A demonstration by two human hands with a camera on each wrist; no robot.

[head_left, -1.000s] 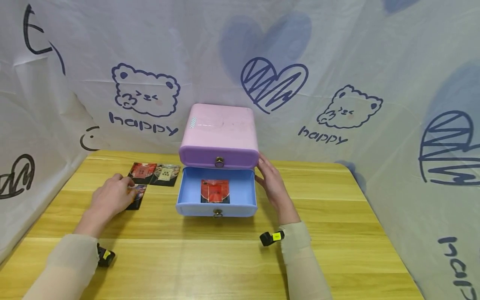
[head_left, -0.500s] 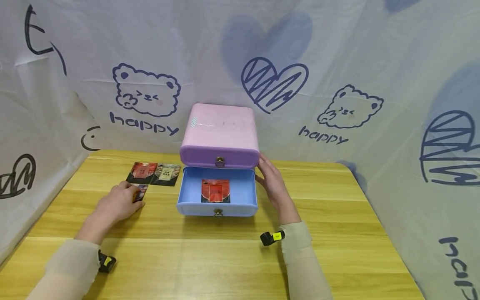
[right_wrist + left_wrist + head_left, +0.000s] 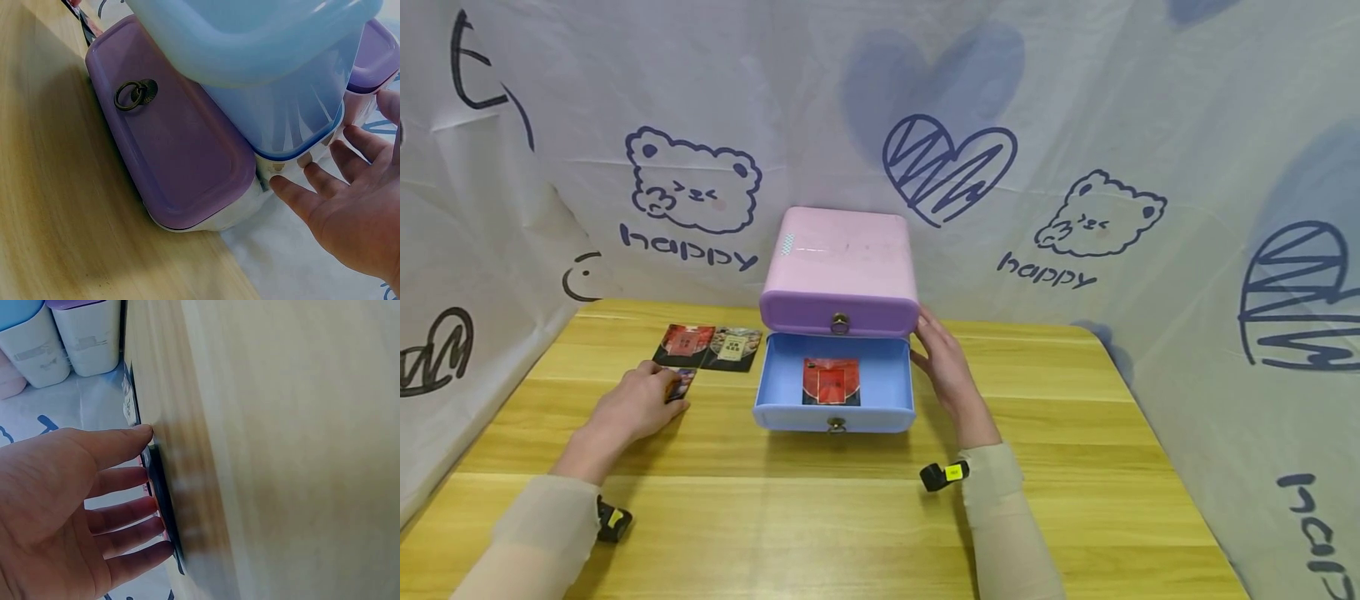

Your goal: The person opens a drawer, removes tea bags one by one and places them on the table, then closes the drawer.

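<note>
My left hand (image 3: 636, 404) rests on a dark flat packet (image 3: 681, 385) lying on the table at the left. In the left wrist view its fingers reach onto the packet (image 3: 164, 494), the thumb at the near edge. Above it lie a red-and-black packet (image 3: 685, 343) and a black one with a pale label (image 3: 732, 350). A stacked drawer box (image 3: 842, 250) stands in the middle, its blue drawer (image 3: 883, 379) pulled out with a red packet (image 3: 831, 385) inside. My right hand (image 3: 946, 367) touches the box's right side with fairly straight fingers.
In the right wrist view a purple drawer (image 3: 169, 137) with a ring pull sits closed below the blue one. A printed cloth (image 3: 820, 108) hangs close behind the box and along both sides of the wooden table (image 3: 820, 517).
My left hand has shifted slightly down and right over the dark packet, its thumb now spread along the near side. The right hand and the drawer have stayed put.
</note>
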